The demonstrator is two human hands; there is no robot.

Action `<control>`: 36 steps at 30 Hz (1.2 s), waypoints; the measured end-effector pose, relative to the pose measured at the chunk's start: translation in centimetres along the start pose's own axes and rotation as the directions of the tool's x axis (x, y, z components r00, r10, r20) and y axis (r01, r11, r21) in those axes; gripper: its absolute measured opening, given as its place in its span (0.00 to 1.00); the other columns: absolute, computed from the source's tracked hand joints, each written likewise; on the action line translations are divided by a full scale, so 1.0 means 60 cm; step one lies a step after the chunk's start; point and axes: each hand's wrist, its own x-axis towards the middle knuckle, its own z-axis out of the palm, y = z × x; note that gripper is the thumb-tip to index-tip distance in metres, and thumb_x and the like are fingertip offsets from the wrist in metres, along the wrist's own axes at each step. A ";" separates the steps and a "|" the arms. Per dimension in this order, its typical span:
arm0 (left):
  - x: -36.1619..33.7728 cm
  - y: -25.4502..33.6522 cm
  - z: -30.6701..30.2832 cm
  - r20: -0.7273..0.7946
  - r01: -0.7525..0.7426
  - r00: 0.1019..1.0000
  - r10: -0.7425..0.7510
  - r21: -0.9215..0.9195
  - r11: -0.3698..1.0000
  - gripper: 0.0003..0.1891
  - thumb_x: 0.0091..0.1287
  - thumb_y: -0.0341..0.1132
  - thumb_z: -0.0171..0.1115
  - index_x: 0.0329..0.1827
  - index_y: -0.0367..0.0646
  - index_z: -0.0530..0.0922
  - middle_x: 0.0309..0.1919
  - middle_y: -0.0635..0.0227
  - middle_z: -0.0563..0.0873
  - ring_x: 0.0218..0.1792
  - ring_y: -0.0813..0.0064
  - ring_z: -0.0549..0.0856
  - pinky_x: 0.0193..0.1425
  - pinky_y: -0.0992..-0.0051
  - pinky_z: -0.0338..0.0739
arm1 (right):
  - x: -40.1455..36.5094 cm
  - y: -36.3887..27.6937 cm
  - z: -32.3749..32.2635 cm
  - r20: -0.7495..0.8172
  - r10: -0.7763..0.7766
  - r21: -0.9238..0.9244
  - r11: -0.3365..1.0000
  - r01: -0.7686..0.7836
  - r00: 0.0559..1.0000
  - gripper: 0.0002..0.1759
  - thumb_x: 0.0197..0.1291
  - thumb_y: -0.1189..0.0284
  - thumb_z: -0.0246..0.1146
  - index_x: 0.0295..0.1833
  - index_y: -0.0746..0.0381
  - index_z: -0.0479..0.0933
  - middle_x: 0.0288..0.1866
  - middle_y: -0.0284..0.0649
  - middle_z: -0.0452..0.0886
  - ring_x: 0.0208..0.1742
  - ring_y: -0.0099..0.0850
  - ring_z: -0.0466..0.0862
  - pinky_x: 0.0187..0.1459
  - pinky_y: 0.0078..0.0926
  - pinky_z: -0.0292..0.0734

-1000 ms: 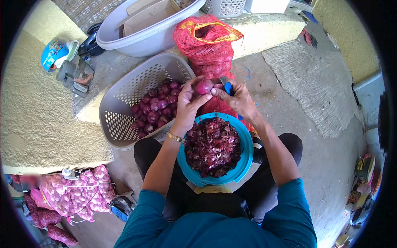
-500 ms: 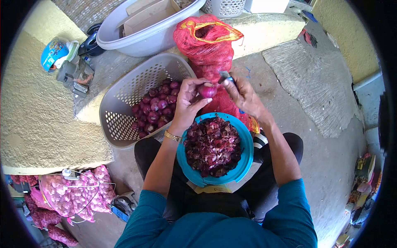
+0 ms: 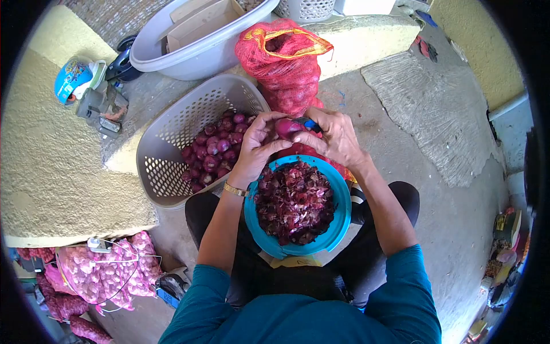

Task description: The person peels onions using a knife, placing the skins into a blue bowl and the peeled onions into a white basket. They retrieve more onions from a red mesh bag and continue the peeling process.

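Note:
In my left hand [image 3: 252, 150] is a red onion [image 3: 286, 127], gripped between thumb and fingers. My right hand [image 3: 339, 137] is closed around a small knife [image 3: 311, 125] with blue and black on it, held against the onion's right side; its blade is mostly hidden. Below both hands, a blue tub [image 3: 345, 215] between my knees is heaped with dark red onion skins [image 3: 295, 200]. To the left, a grey-brown perforated basket [image 3: 156, 172] holds many smooth red onions [image 3: 212, 152].
A red mesh sack [image 3: 281, 74] stands just beyond my hands. Behind it, a large grey basin [image 3: 195, 64] holds a box. Pink net bags of garlic-like bulbs [image 3: 109, 269] lie at lower left. A rough mat-like patch [image 3: 424, 114] covers the floor at right.
My right hand has moved left and slightly down, bringing the knife from beside the onion into contact with it. The left hand still holds the onion. The view has shifted slightly.

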 end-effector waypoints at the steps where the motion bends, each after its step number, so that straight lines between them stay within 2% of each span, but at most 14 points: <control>1: 0.000 -0.001 0.000 -0.006 0.014 1.000 -0.014 -0.028 1.000 0.26 0.60 0.20 0.70 0.62 0.39 0.72 0.53 0.67 0.83 0.54 0.79 0.81 0.61 0.77 0.77 | -0.001 0.000 0.000 -0.003 0.005 -0.014 1.000 -0.005 1.000 0.27 0.57 0.48 0.68 0.36 0.64 0.75 0.28 0.48 0.79 0.32 0.53 0.81 0.33 0.45 0.74; 12: -0.005 0.000 0.010 -0.044 0.062 0.997 -0.069 -0.140 0.988 0.26 0.62 0.21 0.69 0.63 0.40 0.70 0.54 0.66 0.82 0.54 0.77 0.82 0.62 0.75 0.79 | -0.002 0.005 0.018 -0.137 -0.080 -0.040 0.996 0.075 0.987 0.28 0.57 0.45 0.66 0.36 0.62 0.74 0.29 0.45 0.78 0.33 0.52 0.81 0.31 0.44 0.73; 14: -0.007 -0.002 0.009 0.006 0.094 0.995 -0.095 -0.148 0.985 0.26 0.65 0.25 0.67 0.65 0.44 0.67 0.58 0.65 0.80 0.58 0.74 0.82 0.62 0.71 0.82 | -0.001 0.005 0.019 -0.161 -0.097 -0.055 0.994 0.089 0.982 0.27 0.57 0.46 0.66 0.35 0.61 0.73 0.29 0.43 0.77 0.32 0.50 0.81 0.30 0.43 0.73; 21: -0.008 -0.018 0.002 -0.006 0.108 0.994 -0.112 -0.204 0.973 0.25 0.66 0.26 0.66 0.65 0.44 0.67 0.57 0.66 0.80 0.58 0.74 0.82 0.62 0.71 0.82 | -0.003 0.012 0.009 -0.117 -0.206 -0.156 0.970 0.187 0.971 0.28 0.54 0.46 0.68 0.31 0.61 0.72 0.27 0.42 0.76 0.29 0.47 0.81 0.28 0.41 0.72; 23: -0.007 -0.019 0.002 0.018 0.046 0.999 -0.044 -0.157 0.987 0.26 0.66 0.26 0.66 0.66 0.43 0.67 0.58 0.65 0.80 0.59 0.72 0.82 0.62 0.70 0.81 | -0.002 0.008 0.003 -0.066 -0.215 -0.153 0.967 0.203 0.974 0.29 0.52 0.45 0.70 0.31 0.61 0.72 0.27 0.42 0.76 0.29 0.47 0.81 0.28 0.41 0.73; 24: -0.007 -0.018 0.003 0.019 0.047 0.999 -0.045 -0.157 0.987 0.26 0.66 0.26 0.66 0.66 0.43 0.67 0.58 0.65 0.80 0.59 0.72 0.82 0.62 0.70 0.81 | -0.002 0.008 0.002 -0.066 -0.215 -0.153 0.967 0.203 0.974 0.29 0.52 0.45 0.70 0.31 0.61 0.72 0.27 0.42 0.76 0.29 0.47 0.81 0.28 0.41 0.73; 26: -0.007 -0.015 0.003 0.009 0.066 0.998 -0.065 -0.120 0.991 0.28 0.66 0.27 0.67 0.68 0.42 0.66 0.59 0.64 0.80 0.59 0.71 0.82 0.63 0.69 0.81 | 0.000 0.007 0.003 -0.194 -0.147 -0.121 0.985 0.125 0.970 0.30 0.50 0.43 0.70 0.31 0.61 0.73 0.26 0.42 0.77 0.30 0.47 0.82 0.29 0.41 0.74; 36: -0.011 -0.016 0.003 0.051 0.139 0.990 -0.132 -0.214 0.967 0.29 0.69 0.28 0.64 0.71 0.43 0.64 0.62 0.64 0.78 0.61 0.71 0.81 0.64 0.67 0.81 | -0.001 0.009 0.003 -0.160 -0.184 -0.187 0.970 0.153 0.970 0.31 0.51 0.41 0.69 0.33 0.61 0.74 0.25 0.42 0.78 0.30 0.45 0.83 0.29 0.40 0.75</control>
